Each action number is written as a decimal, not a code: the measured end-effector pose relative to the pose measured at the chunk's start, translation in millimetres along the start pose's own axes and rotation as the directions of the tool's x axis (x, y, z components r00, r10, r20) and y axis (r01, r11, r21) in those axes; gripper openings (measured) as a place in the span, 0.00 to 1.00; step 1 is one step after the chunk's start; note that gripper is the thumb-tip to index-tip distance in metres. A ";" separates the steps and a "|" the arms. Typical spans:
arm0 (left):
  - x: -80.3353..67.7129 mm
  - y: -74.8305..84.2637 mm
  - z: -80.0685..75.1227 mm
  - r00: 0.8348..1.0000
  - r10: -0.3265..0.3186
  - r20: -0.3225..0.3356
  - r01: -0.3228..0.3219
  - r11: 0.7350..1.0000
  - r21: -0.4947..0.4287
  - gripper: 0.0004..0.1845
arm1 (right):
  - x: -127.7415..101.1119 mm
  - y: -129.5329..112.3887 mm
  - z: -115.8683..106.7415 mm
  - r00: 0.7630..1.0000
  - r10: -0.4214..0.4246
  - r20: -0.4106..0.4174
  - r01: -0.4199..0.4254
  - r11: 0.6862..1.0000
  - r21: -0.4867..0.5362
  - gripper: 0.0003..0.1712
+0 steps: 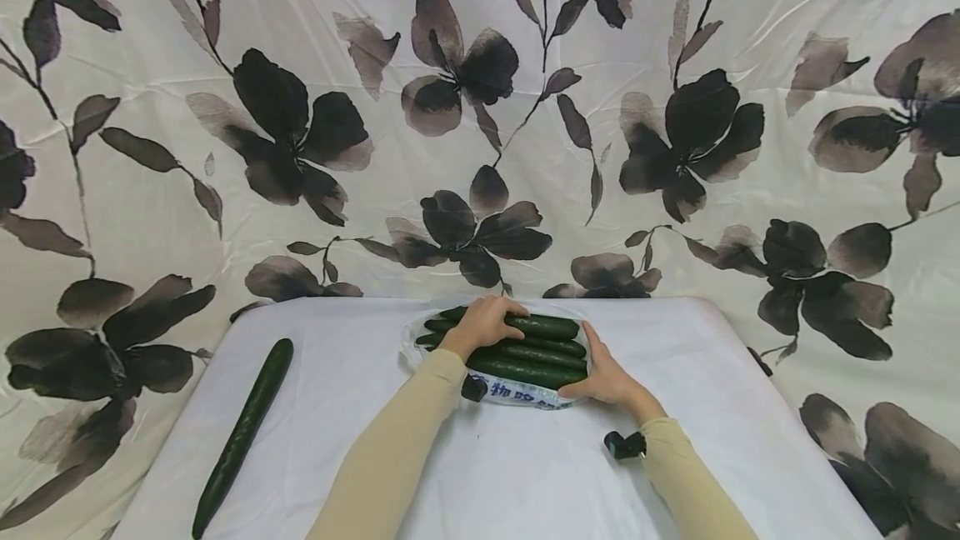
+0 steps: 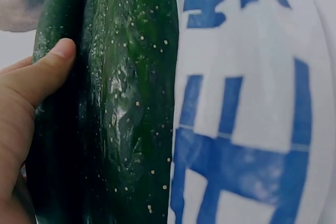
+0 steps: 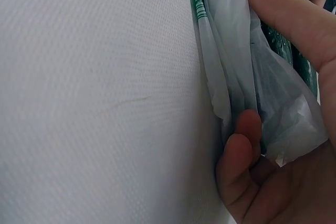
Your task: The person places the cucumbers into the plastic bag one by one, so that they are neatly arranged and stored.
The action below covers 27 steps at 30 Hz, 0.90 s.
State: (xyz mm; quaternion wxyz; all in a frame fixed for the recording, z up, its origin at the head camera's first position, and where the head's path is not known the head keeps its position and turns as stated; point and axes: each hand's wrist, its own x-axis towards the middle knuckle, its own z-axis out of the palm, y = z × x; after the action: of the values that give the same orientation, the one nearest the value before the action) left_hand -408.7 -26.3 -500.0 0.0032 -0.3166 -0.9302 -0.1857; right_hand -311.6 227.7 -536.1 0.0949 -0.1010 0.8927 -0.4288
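Several dark green cucumbers (image 1: 528, 369) lie side by side in a white plastic bag (image 1: 517, 392) with blue lettering, near the table's far edge. My left hand (image 1: 483, 327) reaches over the pile and grips the rearmost cucumber (image 1: 551, 326). In the left wrist view its thumb (image 2: 55, 66) presses along the side of that cucumber; the other fingers are mostly hidden behind. At the bag's right end, my right hand (image 1: 606, 373) holds the plastic around the cucumber tips. The right wrist view shows curled fingers (image 3: 239, 156) against the crumpled bag (image 3: 286, 98).
A single long cucumber (image 1: 243, 436) lies slanted on the left part of the white-covered table (image 1: 525, 473). Behind the table hangs a pale cloth (image 1: 570, 215) with dark flowers. A small black device (image 1: 625, 445) is worn at the right wrist.
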 end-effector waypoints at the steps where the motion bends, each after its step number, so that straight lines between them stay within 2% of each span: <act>1: -0.1 -0.8 0.5 1.000 -0.006 -0.006 0.006 1.000 0.001 0.23 | 0.0 -0.2 0.4 1.000 -0.001 0.000 0.001 1.000 0.001 0.79; 12: -5.0 -11.8 0.4 0.998 -0.035 -0.053 0.036 0.999 0.028 0.21 | 0.1 0.9 1.0 1.000 -0.016 -0.009 0.016 1.000 -0.020 0.78; 20: -18.7 -27.6 -5.1 0.991 -0.032 -0.131 0.031 0.999 -0.007 0.23 | 1.3 2.4 2.6 0.999 -0.031 -0.015 0.031 0.999 -0.035 0.78; 27: -31.6 -32.9 -17.6 0.979 -0.064 -0.191 0.040 0.991 -0.126 0.22 | -0.4 1.8 0.3 1.000 -0.023 -0.019 0.023 0.999 -0.043 0.77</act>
State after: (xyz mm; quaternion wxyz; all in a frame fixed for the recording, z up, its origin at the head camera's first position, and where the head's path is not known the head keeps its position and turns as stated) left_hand -404.8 -75.1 -498.8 0.0701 -0.2722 -0.9203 -0.2721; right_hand -311.3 228.7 -537.8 0.0790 -0.1091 0.9013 -0.4116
